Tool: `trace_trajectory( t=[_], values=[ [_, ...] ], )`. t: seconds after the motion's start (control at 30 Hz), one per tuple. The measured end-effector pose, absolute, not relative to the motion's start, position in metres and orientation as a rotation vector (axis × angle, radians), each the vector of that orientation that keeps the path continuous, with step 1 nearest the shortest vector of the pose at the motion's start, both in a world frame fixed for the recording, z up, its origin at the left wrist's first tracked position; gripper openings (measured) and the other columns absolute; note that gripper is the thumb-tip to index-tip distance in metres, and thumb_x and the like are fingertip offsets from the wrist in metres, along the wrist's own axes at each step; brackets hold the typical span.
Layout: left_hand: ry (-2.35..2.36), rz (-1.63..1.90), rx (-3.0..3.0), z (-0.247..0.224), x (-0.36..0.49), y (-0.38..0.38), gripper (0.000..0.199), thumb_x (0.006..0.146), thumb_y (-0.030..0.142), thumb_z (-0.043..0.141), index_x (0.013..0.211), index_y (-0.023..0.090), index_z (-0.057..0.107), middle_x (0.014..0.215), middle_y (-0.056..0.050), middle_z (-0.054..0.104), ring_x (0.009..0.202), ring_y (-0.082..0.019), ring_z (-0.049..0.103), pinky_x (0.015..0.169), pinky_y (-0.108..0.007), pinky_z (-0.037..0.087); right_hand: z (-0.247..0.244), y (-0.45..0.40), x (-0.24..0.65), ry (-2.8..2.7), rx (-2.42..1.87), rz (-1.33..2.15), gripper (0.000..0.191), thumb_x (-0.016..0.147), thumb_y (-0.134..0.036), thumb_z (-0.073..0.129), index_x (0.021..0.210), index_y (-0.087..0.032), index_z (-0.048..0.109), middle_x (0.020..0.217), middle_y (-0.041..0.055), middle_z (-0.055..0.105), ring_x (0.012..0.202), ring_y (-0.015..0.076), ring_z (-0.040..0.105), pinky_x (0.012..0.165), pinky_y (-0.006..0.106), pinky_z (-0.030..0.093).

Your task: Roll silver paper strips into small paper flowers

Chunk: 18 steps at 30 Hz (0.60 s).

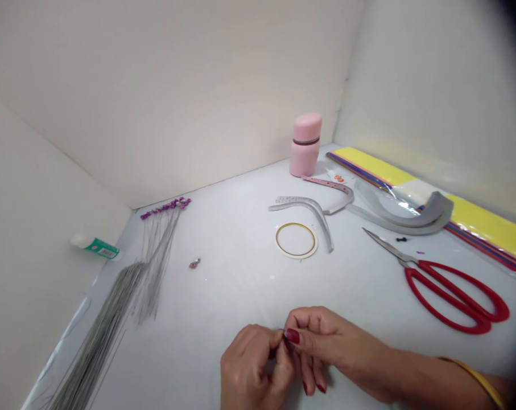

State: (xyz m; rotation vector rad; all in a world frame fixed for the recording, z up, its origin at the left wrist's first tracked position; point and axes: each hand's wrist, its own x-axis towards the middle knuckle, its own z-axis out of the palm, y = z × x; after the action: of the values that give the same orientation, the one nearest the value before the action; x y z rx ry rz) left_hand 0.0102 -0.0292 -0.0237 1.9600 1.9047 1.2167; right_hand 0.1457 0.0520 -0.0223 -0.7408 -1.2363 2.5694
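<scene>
My left hand (256, 364) is closed in a pinch at the bottom middle of the view. Against it, fingertip to fingertip, my right hand (321, 341) pinches too. Something small and dark shows between the fingertips, too hidden to name. Ahead of the hands lies a roll of thin tape (296, 255). Left of it is a small reddish and silver piece (194, 263). Red-handled scissors (449, 290) rest to the right, blades pointing away to the left.
Grey wires (99, 324) lie at left, near purple-tipped wire stems (166, 209). A green-labelled tube (99, 248) is at the left wall. At the back stand a pink flask (305, 145), curled strips (313, 208), a curved clear-grey band (411, 222) and yellow sheets (488, 216).
</scene>
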Motion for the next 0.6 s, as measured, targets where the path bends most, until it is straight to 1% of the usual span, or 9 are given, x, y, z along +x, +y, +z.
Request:
trace_trajectory(
  t=[0.17,0.27,0.33,0.4,0.47,0.6],
  values=[
    [1.945,1.200,1.652,-0.021,0.015,-0.030,0.018,0.074,0.013,0.049,0.060,0.016,0.059,0.048,0.000,0.056,0.046,-0.012,0.053,0.047,-0.021,0.041,-0.022,0.051,0.146,-1.191,-0.710,2.608,0.027,0.078,-0.037,0.059,0.077,-0.011,0.054,0.053,-0.0001,0.060,0.045,0.0062,0.056,0.042,0.012,0.039],
    [1.900,1.213,1.477,-0.019,0.015,-0.029,0.018,0.075,0.016,0.049,0.060,0.016,0.058,0.050,0.000,0.058,0.047,-0.012,0.054,0.048,-0.021,0.042,-0.023,0.050,0.146,-1.142,-0.705,2.628,0.028,0.078,-0.039,0.057,0.077,-0.011,0.053,0.059,0.0019,0.061,0.047,0.0067,0.058,0.041,0.012,0.039],
    [1.805,1.237,1.357,-0.019,0.013,-0.028,0.016,0.078,0.019,0.050,0.065,0.016,0.059,0.056,-0.001,0.061,0.050,-0.013,0.057,0.050,-0.022,0.045,-0.024,0.050,0.146,-1.107,-0.697,2.657,0.030,0.080,-0.040,0.055,0.076,-0.010,0.053,0.063,0.0039,0.063,0.048,0.0071,0.059,0.041,0.012,0.039],
    [1.693,1.271,1.278,-0.018,0.010,-0.028,0.011,0.079,0.021,0.051,0.077,0.016,0.061,0.065,-0.003,0.064,0.057,-0.014,0.060,0.054,-0.023,0.047,-0.024,0.051,0.146,-1.086,-0.685,2.675,0.030,0.080,-0.041,0.054,0.076,-0.011,0.053,0.064,0.0046,0.064,0.048,0.0072,0.060,0.040,0.011,0.038],
    [1.601,1.296,1.295,-0.018,0.006,-0.027,0.012,0.080,0.020,0.051,0.086,0.017,0.061,0.072,-0.004,0.064,0.064,-0.014,0.061,0.058,-0.023,0.048,-0.024,0.052,0.146,-1.083,-0.671,2.682,0.030,0.081,-0.041,0.053,0.076,-0.011,0.052,0.063,0.0043,0.064,0.048,0.0072,0.060,0.040,0.011,0.038],
    [1.545,1.300,1.467,-0.015,0.001,-0.027,0.016,0.080,0.014,0.051,0.088,0.020,0.063,0.073,-0.002,0.063,0.066,-0.013,0.060,0.060,-0.021,0.047,-0.026,0.053,0.146,-1.095,-0.675,2.685,0.030,0.081,-0.041,0.052,0.078,-0.011,0.053,0.062,0.0041,0.064,0.047,0.0070,0.060,0.040,0.011,0.039]
  ],
)
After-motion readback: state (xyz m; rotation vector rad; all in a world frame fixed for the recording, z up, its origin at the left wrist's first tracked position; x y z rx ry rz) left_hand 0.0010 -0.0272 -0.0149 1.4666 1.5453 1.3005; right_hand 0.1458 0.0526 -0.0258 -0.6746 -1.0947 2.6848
